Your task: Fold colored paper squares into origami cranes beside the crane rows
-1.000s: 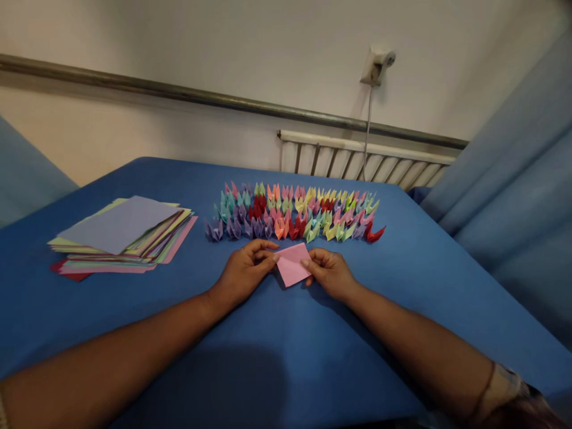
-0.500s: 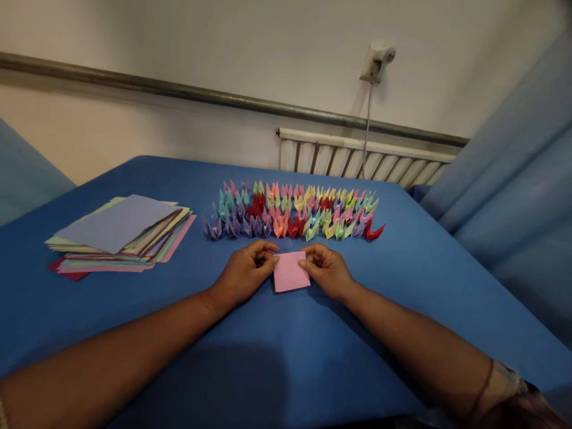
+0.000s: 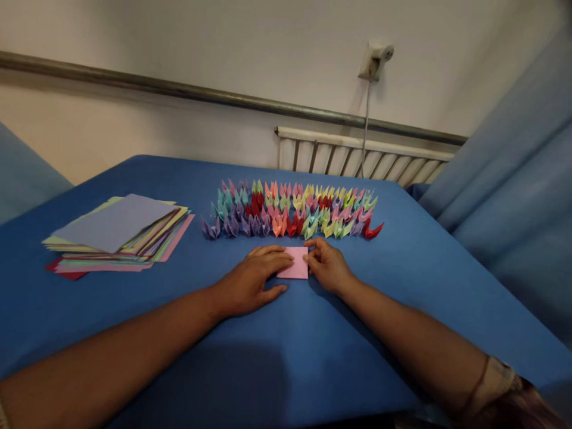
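Observation:
A square of folded pink paper (image 3: 298, 269) lies flat on the blue table surface (image 3: 286, 333), straight in front of me. My left hand (image 3: 254, 280) rests flat over its left side, fingers stretched out and the thumb apart on the table. At the paper's right edge, my right hand (image 3: 327, 266) has its fingers curled, thumb and fingertips closed on the edge near the upper corner. Just beyond both hands stand rows of small folded paper cranes (image 3: 279, 225) in many colours.
To the left lies a fanned stack of coloured paper sheets (image 3: 116, 223), a lilac one on top. Behind the table are a metal rail (image 3: 187, 95), a radiator (image 3: 330, 156) and a wall socket with a plug (image 3: 374, 61). A blue curtain (image 3: 513, 179) hangs at the right.
The pink paper has gone from being held tilted between both thumbs to lying flat. My left hand has spread over its left part, and my right fingers have shifted onto the right edge.

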Motion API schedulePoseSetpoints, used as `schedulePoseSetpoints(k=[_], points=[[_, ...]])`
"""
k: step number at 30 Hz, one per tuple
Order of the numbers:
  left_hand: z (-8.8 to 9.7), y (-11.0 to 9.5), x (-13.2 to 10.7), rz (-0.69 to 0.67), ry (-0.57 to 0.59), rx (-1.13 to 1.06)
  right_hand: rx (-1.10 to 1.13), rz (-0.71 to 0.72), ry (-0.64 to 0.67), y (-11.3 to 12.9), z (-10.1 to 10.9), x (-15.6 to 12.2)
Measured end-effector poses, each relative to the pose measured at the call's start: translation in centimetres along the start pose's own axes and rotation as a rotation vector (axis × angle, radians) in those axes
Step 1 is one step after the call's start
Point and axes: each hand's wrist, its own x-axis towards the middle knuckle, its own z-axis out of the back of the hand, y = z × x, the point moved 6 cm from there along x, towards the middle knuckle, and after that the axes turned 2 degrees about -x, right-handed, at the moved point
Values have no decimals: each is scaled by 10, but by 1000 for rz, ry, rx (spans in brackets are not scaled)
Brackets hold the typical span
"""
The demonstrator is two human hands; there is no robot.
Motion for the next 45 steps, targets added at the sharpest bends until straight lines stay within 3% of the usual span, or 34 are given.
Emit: schedulePoseSetpoints(k=[6, 9, 12, 14, 17, 22, 30, 35, 45], points=[[-4, 10, 5, 68, 14, -37, -335, 61, -30, 13, 13, -1], [-4, 12, 7, 85, 15, -48, -463, 185, -73, 31, 18, -8], [-5, 15, 9, 113, 6, -43, -493, 319, 58, 46, 10, -18], [-5, 16, 10, 117, -7, -51, -524, 337, 166, 48, 2, -22], [-6, 17, 11, 118, -31, -45, -583, 319, 206, 44, -2, -21], [-5, 18, 14, 124, -66, 2, -583, 310, 159, 38, 1, -16], [3, 32, 20, 125, 43, -118, -553, 327, 152, 35, 3, -16], [4, 36, 19, 125, 38, -198, -550, 310, 166, 35, 3, -16], [5, 42, 27, 244, 52, -260, -428, 251, 154, 33, 7, -12]])
